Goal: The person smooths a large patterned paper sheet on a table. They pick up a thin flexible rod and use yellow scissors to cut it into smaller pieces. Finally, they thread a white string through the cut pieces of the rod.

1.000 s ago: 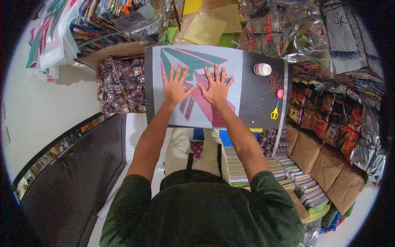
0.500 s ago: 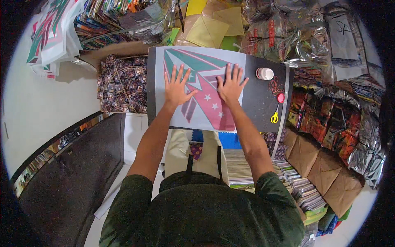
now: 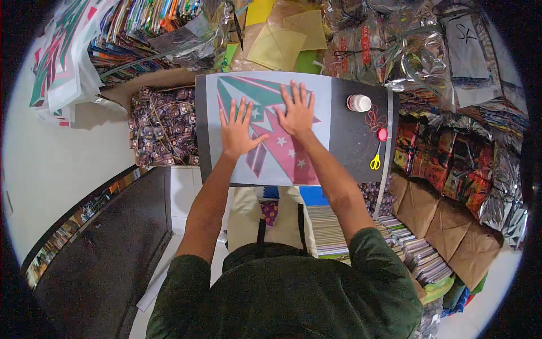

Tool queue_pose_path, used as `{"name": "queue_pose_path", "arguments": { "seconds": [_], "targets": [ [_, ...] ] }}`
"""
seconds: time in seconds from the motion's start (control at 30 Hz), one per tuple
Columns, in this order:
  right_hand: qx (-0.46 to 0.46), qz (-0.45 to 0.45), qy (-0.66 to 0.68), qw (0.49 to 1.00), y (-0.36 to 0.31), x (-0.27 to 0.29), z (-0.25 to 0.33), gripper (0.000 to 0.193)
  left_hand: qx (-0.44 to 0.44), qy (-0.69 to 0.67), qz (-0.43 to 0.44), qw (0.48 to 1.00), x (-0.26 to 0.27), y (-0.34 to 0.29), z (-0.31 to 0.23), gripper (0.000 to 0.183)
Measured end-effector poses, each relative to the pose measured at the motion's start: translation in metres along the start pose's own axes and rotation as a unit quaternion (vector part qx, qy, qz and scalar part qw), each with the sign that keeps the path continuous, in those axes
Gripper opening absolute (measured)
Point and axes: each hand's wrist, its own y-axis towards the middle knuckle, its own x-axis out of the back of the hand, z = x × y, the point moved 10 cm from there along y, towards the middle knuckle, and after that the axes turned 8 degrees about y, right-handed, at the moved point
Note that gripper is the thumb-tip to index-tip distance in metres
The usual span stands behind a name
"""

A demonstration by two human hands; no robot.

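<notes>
A white sheet (image 3: 282, 172) printed with a green and red pointed design and pale stars lies flat on the dark board (image 3: 353, 152) in front of me. My left hand (image 3: 238, 129) rests on its left half, palm down with the fingers spread. Farther right and a little farther from me, my right hand (image 3: 297, 110) presses on the upper part of the print, fingers fanned out. Neither hand grips anything. Right of the sheet stand a small white jar (image 3: 359, 103), a tangle of red cord (image 3: 375, 120) and yellow-handled scissors (image 3: 375, 162) near a round red lid (image 3: 383, 134).
An open carton (image 3: 164, 127) of small dark packets adjoins the board's left side. Similar printed sheets (image 3: 70, 68) hang at the far left. Plastic-wrapped bundles (image 3: 415, 48) and yellow paper squares (image 3: 276, 48) lie beyond the board. Brown paper packets (image 3: 446, 231) stand at the right.
My right hand has slid left and away from me across the sheet, uncovering more of the red area. The left hand stays at about the same spot. The view has shifted slightly.
</notes>
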Motion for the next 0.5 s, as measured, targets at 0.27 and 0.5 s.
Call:
{"name": "queue_pose_path", "arguments": {
  "seconds": [0.27, 0.5],
  "targets": [
    [-0.041, -0.019, -0.03, 0.999, 0.001, 0.023, -0.049, 0.077, 0.01, 0.023, 0.017, 1.0, -0.011, -0.001, 0.005, 0.111],
    [-0.044, -0.029, -0.015, 0.998, 0.002, 0.027, -0.046, 0.073, 0.024, 0.018, 0.069, 0.997, -0.007, 0.008, -0.001, 0.108]
  ]
}}
